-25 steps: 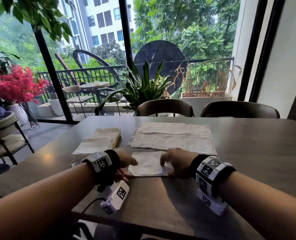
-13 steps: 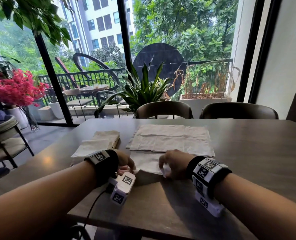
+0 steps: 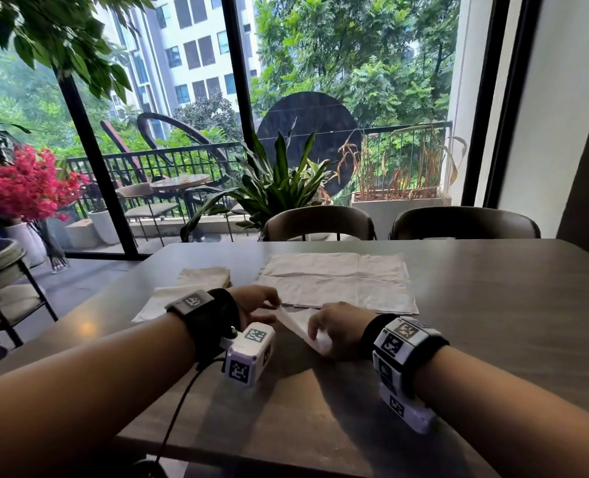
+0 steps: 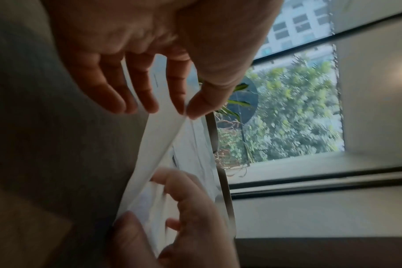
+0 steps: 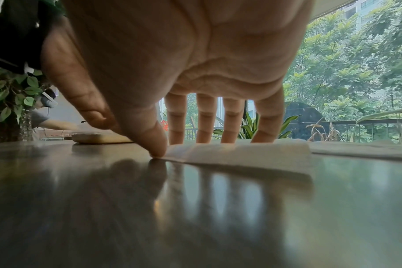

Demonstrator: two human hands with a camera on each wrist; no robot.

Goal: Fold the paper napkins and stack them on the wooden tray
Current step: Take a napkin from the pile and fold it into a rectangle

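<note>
While a small white napkin (image 3: 296, 322) is lifted at its left edge, it is pinched between thumb and forefinger of the left hand (image 3: 256, 303), as is plainly shown in the left wrist view, where the other fingers (image 4: 117, 94) are held loosely spread. The napkin's right part is pressed to the worktop (image 3: 493, 322) by the right hand (image 3: 337, 331); in the right wrist view the thumb (image 5: 154, 141) and four straight fingertips are seen planted on the paper, nothing being gripped. The sheet is thus tilted, raised on the left and held down on the right, near the worktop's front edge.

At twelve o'clock from the hands, just beyond the held napkin, a spread of unfolded napkins (image 3: 337, 281) is laid flat. At ten o'clock a pile of folded napkins (image 3: 203, 276) is seen, partly hidden by the left wrist; whether a wooden tray lies under it cannot be told from the head view. Two chairs (image 3: 320, 224) are set at the far side of the worktop, and red flowers (image 3: 23, 184) are seen at nine o'clock.
</note>
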